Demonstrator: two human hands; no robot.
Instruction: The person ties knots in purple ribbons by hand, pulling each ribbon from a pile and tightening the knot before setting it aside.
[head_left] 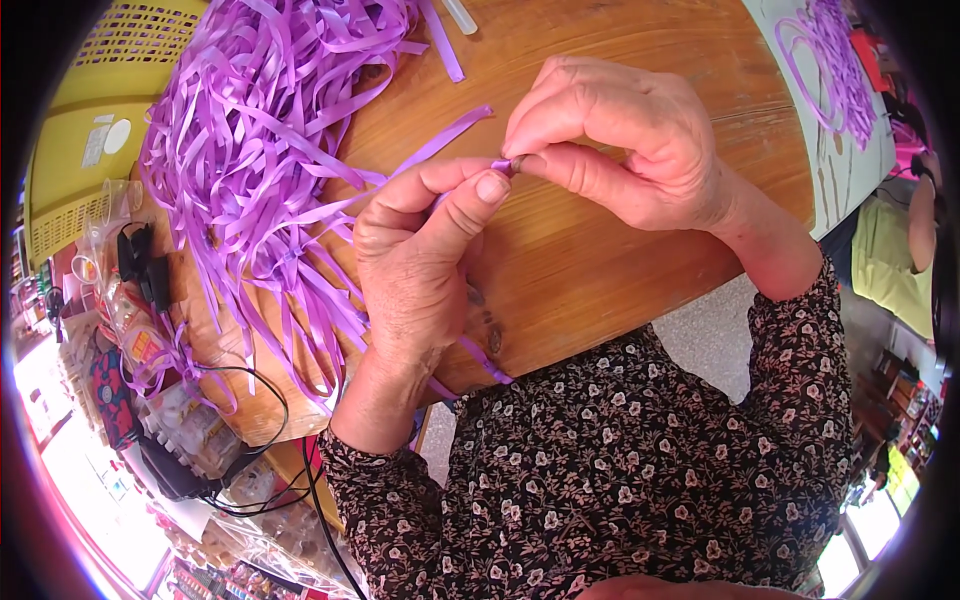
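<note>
Item: one purple ribbon (502,167), small folded portion showing, held in the air to the right of the ribbon heap, above the surface (610,265).

Left hand (415,245): nearest the heap, thumb and forefinger pinching the ribbon; the other fingers curl behind, partly hidden.

Right hand (630,145): farther right of the heap, thumb and forefinger brought together at the same ribbon, pinching its other side; a dark speck at the thumb tip is too small for me to identify.

Ribbon heap (265,130): purple, many tangled lengths, lying on the wooden surface. One loose strand (445,138) reaches out from its right side, towards the hands.

Translucent strip (459,16): to the right of the heap's upper part.

Basket (62,190): yellow, perforated, just left of the heap.

Black object (145,265): below and left of the heap, kind unclear.

Clear plastic bag (195,425): below the heap, contents blurred, black cables (275,385) beside it.

Sleeves (795,345): dark, floral, below and to the right of the heap.

Second purple bundle (845,75): well to the right of the heap, on a pale surface (850,180).
</note>
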